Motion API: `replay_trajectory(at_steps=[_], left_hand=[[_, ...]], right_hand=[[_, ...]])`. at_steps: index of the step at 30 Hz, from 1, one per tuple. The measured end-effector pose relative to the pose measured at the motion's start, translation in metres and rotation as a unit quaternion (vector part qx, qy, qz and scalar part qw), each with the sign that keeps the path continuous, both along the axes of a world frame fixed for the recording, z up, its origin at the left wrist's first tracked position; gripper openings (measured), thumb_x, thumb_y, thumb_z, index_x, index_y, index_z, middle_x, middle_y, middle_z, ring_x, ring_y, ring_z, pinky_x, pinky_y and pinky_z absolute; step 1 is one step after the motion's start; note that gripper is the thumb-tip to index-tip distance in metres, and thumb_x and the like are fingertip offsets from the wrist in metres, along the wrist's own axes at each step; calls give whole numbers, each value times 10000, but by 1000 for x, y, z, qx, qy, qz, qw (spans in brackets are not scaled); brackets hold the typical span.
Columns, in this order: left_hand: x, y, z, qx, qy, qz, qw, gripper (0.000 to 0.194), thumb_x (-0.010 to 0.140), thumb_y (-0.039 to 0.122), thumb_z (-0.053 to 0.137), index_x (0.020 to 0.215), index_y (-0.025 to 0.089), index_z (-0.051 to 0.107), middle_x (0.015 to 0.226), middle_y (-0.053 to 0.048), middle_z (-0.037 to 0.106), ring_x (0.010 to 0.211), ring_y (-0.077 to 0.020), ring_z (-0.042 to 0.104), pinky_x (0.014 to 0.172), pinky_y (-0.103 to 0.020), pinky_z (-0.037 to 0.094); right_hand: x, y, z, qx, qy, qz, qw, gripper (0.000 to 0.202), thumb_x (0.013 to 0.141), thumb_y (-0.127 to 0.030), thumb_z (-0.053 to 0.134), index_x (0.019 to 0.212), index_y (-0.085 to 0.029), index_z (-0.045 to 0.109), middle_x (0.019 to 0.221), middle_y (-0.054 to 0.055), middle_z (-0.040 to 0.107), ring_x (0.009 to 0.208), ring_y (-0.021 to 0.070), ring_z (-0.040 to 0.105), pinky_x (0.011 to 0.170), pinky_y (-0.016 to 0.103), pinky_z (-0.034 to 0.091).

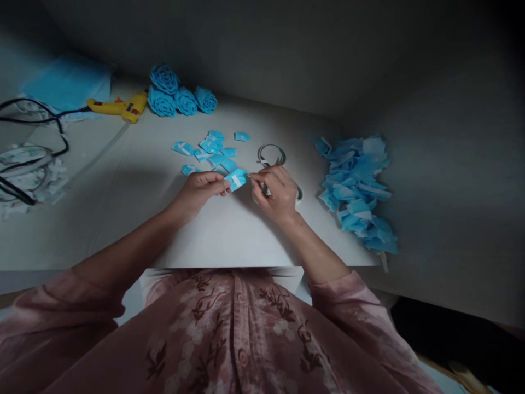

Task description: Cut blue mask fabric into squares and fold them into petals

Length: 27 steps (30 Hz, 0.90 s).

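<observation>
Between the thumb and fingers of my left hand is a blue petal-shaped piece with a white strip across its face. My right hand is closed in a pinch just right of that piece; a small thin tip shows at its fingertips, too small to name. More blue petal pieces, several with white strips, lie loosely beyond my left hand. A ring-shaped thing, like a roll of tape, lies behind my right hand, which partly covers it.
Blue rolled roses stand at the back, beside a yellow glue gun with a black cord. A heap of blue pieces lies at right. Blue sheets and white scraps are at left. The white table's front edge is near my body.
</observation>
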<state>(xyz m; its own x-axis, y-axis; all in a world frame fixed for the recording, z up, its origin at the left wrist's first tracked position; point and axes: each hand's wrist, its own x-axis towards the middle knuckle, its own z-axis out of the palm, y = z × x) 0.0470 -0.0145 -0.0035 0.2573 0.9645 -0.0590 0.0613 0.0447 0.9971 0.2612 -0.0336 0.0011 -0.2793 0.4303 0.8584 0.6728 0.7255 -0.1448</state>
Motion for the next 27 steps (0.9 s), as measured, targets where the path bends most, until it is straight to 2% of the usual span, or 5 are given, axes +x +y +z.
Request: replay_trajectory(at_steps=[7, 14, 21, 27], left_hand=[[0, -1, 1, 4, 6, 1, 1000, 291, 727, 470, 772, 652, 197, 708, 655, -16, 675, 691, -162, 592, 722, -315, 450], [0, -1, 0, 2, 7, 6, 1000, 256, 709, 442, 779, 635, 205, 718, 656, -10, 674, 694, -159, 583, 732, -314, 459], [0, -2, 1, 1, -7, -13, 1000, 257, 713, 447, 797, 651, 209, 724, 682, -7, 665, 738, -171, 592, 762, -321, 479], [-1, -2, 1, 3, 6, -9, 1000, 269, 730, 469, 792, 658, 219, 724, 700, -12, 674, 759, -179, 592, 785, -325, 485]], right_hand=[[-2, -1, 0, 6, -27, -33, 999, 142, 1000, -123, 598, 907, -224, 633, 781, 28, 689, 743, 179, 615, 684, 327, 482], [-2, -3, -3, -41, -54, -41, 997, 210, 1035, -165, 560, 847, -215, 640, 795, 40, 678, 758, 179, 592, 709, 332, 465], [-3, -4, -3, -61, -68, -44, 995, 223, 1051, -185, 552, 861, -214, 665, 828, 36, 703, 773, 170, 610, 708, 324, 460], [-3, -5, -2, -57, -64, -15, 996, 194, 1056, -189, 555, 924, -208, 696, 854, 48, 735, 792, 178, 638, 705, 322, 484]])
